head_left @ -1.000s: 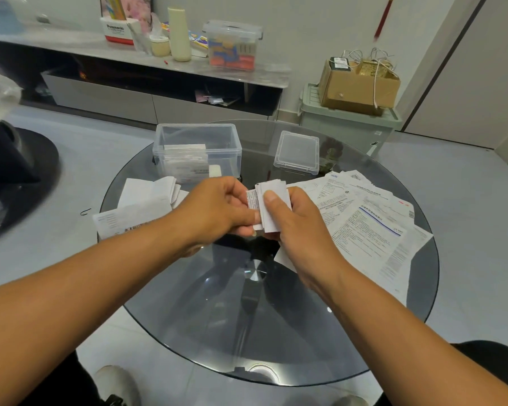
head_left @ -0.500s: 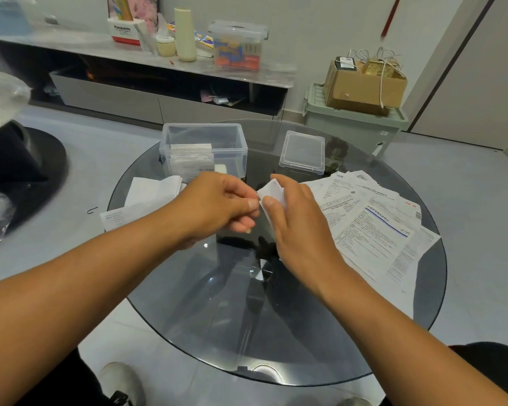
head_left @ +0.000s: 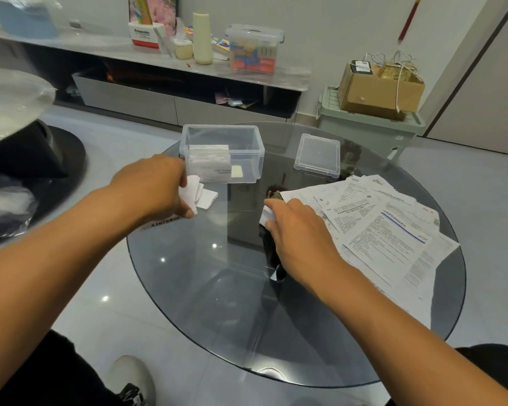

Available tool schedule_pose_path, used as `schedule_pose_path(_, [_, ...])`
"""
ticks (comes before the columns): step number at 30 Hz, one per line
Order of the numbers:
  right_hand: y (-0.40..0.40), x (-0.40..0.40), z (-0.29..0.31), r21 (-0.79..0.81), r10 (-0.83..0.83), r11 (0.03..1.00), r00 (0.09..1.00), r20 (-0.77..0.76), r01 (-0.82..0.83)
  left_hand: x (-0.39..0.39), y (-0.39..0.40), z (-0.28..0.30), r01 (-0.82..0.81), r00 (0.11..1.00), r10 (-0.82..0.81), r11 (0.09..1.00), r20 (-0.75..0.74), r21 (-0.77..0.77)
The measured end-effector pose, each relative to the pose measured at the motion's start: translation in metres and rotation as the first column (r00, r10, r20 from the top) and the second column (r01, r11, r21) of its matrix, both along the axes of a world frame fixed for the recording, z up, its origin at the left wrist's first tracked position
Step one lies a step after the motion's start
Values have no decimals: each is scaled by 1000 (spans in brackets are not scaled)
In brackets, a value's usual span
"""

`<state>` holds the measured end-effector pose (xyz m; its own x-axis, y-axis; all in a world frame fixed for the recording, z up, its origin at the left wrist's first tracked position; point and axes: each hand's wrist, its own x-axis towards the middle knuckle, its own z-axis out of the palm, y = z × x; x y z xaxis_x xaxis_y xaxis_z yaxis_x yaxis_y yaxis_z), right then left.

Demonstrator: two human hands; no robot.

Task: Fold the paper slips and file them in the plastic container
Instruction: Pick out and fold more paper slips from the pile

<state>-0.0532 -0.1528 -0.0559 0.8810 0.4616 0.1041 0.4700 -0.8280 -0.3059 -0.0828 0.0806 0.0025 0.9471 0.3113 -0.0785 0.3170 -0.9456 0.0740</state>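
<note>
A clear plastic container (head_left: 248,139) stands at the table's far side with several folded slips (head_left: 207,162) upright in its left half. My left hand (head_left: 156,186) is just left of and in front of it, fingers curled round white folded paper (head_left: 198,193) that fans out over the glass. My right hand (head_left: 301,230) is at the table's middle, pinching a small white folded slip (head_left: 266,215) of which only an edge shows. A spread of printed sheets (head_left: 387,230) lies right of that hand.
The container's clear lid (head_left: 317,155) lies flat to its right. The round dark glass table (head_left: 217,288) ends close to my legs. A printed sheet (head_left: 162,224) peeks out under my left wrist. A low cabinet and a green bin with a cardboard box stand behind.
My hands, joined on one slip at the table's middle, have parted. The left hand went left toward the container with white paper; the right dropped lower, keeping a small slip.
</note>
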Motion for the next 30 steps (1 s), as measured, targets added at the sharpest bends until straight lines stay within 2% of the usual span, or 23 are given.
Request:
schedule_pose_path(2, [3, -1, 0, 9, -6, 1000, 1000, -11, 6, -3, 8, 2, -31, 996, 41, 992, -82, 120])
schedule_pose_path(4, [4, -2, -1, 37, -12, 999, 999, -31, 14, -4, 14, 0, -42, 989, 60, 989, -132, 139])
schedule_pose_path(9, [5, -4, -1, 169, -33, 984, 993, -116, 52, -2, 18, -5, -28, 990, 25, 999, -142, -21])
schedule_pose_path(11, [5, -7, 2, 354, -38, 927, 971, -237, 123, 0, 15, -7, -8, 994, -3, 995, -106, -104])
schedule_pose_path(13, [4, -7, 6, 524, -31, 821, 934, -357, 228, 1, 9, -9, -8, 999, -2, 958, -36, -286])
schedule_pose_path(15, [3, -4, 8, 644, 0, 692, 892, -452, 327, 1, -1, -9, -25, 999, 48, 815, 24, -579])
schedule_pose_path(17, [4, -2, 10, 714, 113, 537, 801, -588, 449, 0, -14, -9, -36, 997, 78, 584, 12, -811])
schedule_pose_path(20, [4, 0, 10, 722, 290, 413, 671, -682, 555, 0, -33, -14, -40, 997, 80, 306, -16, -951])
schedule_pose_path(22, [4, 0, 10, 725, 332, 411, 650, -684, 553, 0, -45, -18, -16, 995, 102, 183, 3, -983])
schedule_pose_path(23, [4, -1, 10, 725, 318, 435, 662, -679, 534, 0, -49, -19, -2, 993, 117, 161, 17, -987])
schedule_pose_path(24, [3, -1, 10, 723, 292, 462, 681, -671, 514, -1, -54, -20, 14, 991, 126, 167, 36, -986])
schedule_pose_path(26, [2, -1, 9, 717, 242, 498, 716, -655, 488, -1, -60, -23, 45, 987, 136, 246, 81, -968])
schedule_pose_path(28, [0, 0, 11, 717, 213, 502, 735, -644, 483, 0, -63, -25, 74, 983, 133, 359, 129, -930])
schedule_pose_path(30, [-3, 0, 13, 723, 205, 483, 739, -642, 494, 2, -62, -24, 83, 981, 130, 391, 144, -917])
